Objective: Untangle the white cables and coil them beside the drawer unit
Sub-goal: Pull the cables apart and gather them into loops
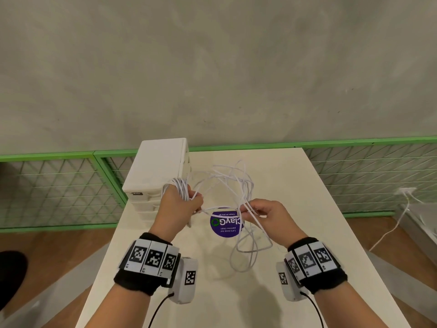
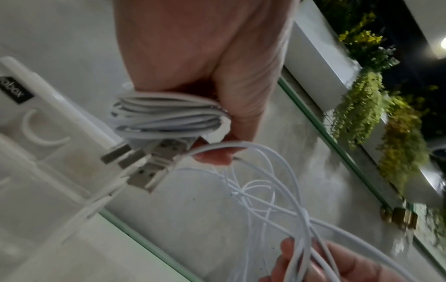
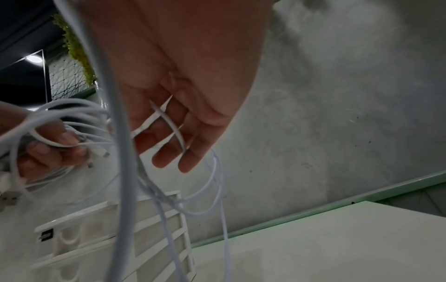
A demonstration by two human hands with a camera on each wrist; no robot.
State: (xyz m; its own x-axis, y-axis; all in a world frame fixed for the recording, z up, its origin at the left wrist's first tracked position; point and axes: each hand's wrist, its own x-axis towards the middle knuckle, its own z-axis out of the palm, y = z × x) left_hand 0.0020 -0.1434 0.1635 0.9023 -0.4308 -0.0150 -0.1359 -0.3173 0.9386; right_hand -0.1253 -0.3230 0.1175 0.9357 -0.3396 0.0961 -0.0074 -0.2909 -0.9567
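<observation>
A bundle of white cables hangs tangled above the white table. My left hand grips a tight coil of them wound round its fingers, and several USB plugs stick out below it. My right hand pinches loose strands between thumb and fingers. More loops droop under it toward the tabletop. The white drawer unit stands at the table's far left corner, just behind my left hand.
A round purple sticker lies on the table under the cables. Green mesh fencing runs behind and beside the table, with a grey wall beyond. Another white cord trails over the floor at right.
</observation>
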